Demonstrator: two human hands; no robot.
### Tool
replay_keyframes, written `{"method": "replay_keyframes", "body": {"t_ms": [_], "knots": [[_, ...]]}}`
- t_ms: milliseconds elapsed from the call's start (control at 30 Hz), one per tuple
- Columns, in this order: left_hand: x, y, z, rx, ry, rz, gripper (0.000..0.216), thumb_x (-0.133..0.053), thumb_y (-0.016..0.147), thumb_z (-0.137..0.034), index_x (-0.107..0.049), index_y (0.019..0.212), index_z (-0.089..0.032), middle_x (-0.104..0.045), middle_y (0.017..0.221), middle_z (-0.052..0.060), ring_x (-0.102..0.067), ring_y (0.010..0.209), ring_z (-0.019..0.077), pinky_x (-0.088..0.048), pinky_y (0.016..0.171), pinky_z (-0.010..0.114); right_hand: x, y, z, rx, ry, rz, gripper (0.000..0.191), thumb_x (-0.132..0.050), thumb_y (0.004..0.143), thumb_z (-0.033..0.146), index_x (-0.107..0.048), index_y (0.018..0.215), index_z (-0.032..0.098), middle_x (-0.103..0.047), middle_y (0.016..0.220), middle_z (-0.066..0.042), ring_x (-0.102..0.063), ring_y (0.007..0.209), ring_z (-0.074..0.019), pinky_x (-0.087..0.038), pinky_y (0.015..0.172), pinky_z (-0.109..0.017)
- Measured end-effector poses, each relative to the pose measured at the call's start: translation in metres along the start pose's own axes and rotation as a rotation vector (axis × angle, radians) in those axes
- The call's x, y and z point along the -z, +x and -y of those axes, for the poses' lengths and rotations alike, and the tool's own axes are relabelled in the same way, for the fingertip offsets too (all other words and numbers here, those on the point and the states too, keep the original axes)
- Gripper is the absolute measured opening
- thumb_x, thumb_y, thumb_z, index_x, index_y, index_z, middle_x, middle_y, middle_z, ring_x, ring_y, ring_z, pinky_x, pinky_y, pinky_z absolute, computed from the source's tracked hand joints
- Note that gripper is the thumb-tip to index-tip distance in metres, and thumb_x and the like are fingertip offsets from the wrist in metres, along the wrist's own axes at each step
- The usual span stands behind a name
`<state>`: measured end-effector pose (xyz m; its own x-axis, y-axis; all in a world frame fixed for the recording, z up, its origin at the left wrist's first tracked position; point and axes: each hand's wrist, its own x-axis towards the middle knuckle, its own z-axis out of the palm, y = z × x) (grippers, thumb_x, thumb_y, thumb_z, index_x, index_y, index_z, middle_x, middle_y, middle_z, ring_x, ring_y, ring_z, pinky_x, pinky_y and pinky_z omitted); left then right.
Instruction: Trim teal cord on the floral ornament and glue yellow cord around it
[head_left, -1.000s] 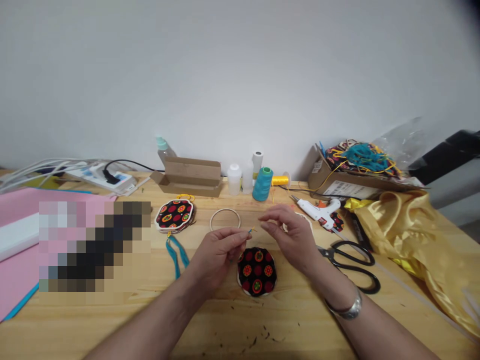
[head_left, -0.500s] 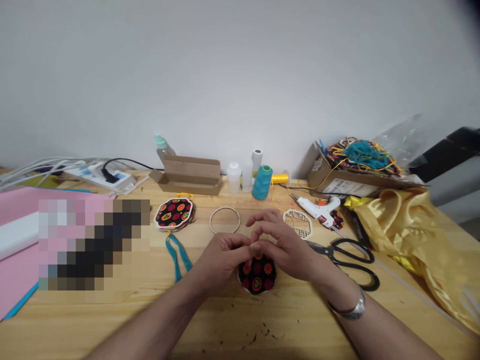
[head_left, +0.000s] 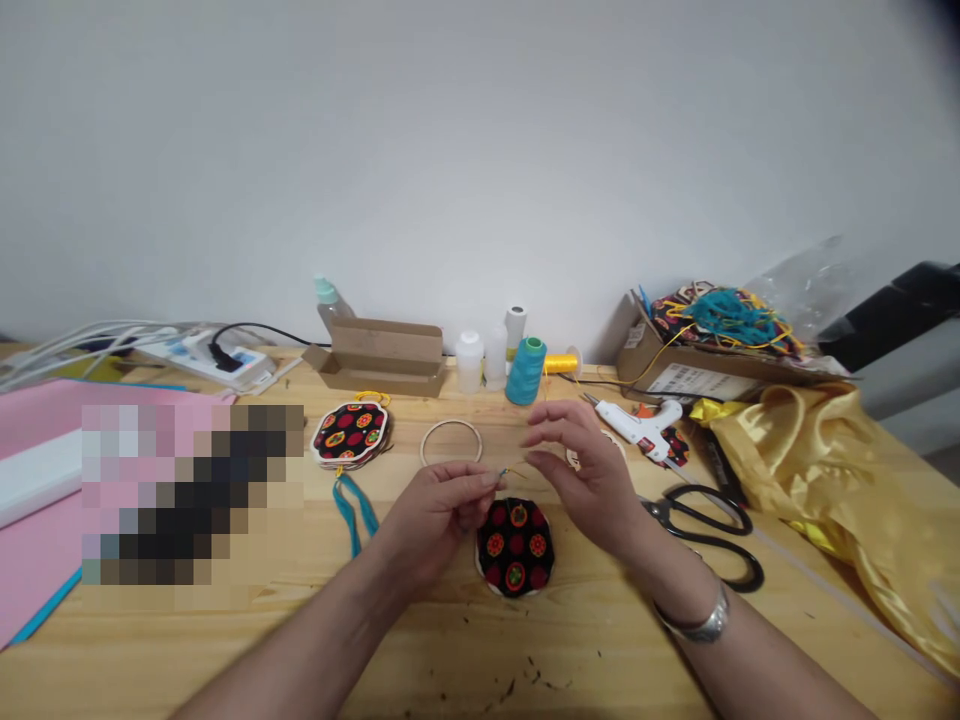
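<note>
My left hand (head_left: 450, 495) pinches a thin cord (head_left: 507, 471) between thumb and forefinger; a bluish tip and a short yellowish strand stick out to the right. Facing it is my right hand (head_left: 581, 465), its fingers curved and apart, with nothing visible in them. On the table just below both hands lies a scalloped patterned fabric piece (head_left: 516, 550), black with red and orange flowers and a pale rim. A wooden ring (head_left: 451, 423) is behind my left hand, and a pale lattice cutout (head_left: 576, 456) is partly hidden by my right.
Black-handled scissors (head_left: 709, 500) and a white glue gun (head_left: 637, 425) lie to the right, near gold satin (head_left: 810, 450). Farther back stand a teal thread cone (head_left: 526, 372), an open cardboard box (head_left: 382, 375) and white bottles (head_left: 470, 362). A tasselled fabric ornament (head_left: 349, 435) lies left.
My right hand has parted from my left and moved right, its fingers opening. The cord tip and more of the patterned piece now show. The view has shifted slightly.
</note>
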<state>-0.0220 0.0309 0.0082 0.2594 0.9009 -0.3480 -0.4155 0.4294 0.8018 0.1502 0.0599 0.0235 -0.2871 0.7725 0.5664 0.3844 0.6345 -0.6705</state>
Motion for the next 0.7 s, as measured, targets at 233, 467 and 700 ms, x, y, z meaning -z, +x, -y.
{"method": "replay_keyframes", "body": {"t_ms": [233,467,700], "knots": [[0.001,0.001,0.000,-0.034,-0.065,0.000,0.007,-0.068,0.065,-0.017,-0.067,0.064,-0.011,-0.049,0.052,-0.003,-0.040,0.050,0.0054,-0.030,0.049,0.018,-0.004,-0.006,0.006,0.178,-0.119,0.181,0.027,-0.057,0.077,0.008,-0.064,0.093,0.029,-0.049,0.107,-0.003,-0.040,0.107,-0.0210,-0.034,0.092,-0.041],[-0.003,-0.002,-0.002,-0.172,0.231,-0.129,0.014,-0.068,0.067,-0.027,-0.071,0.068,-0.014,-0.050,0.050,-0.004,-0.039,0.050,0.0064,-0.030,0.048,0.018,-0.004,-0.007,0.010,0.107,-0.068,0.124,0.022,-0.049,0.078,0.005,-0.059,0.089,0.020,-0.052,0.102,-0.005,-0.044,0.102,-0.0191,-0.035,0.091,-0.039],[-0.008,-0.006,-0.003,-0.367,0.621,-0.258,0.013,-0.063,0.070,-0.028,-0.072,0.068,-0.018,-0.065,0.061,-0.001,-0.053,0.061,0.0124,-0.040,0.059,0.021,-0.006,-0.007,0.017,0.006,-0.079,0.065,0.008,-0.060,0.075,0.019,-0.060,0.083,0.019,-0.055,0.084,-0.004,-0.048,0.087,-0.0182,-0.039,0.080,-0.036]]}}
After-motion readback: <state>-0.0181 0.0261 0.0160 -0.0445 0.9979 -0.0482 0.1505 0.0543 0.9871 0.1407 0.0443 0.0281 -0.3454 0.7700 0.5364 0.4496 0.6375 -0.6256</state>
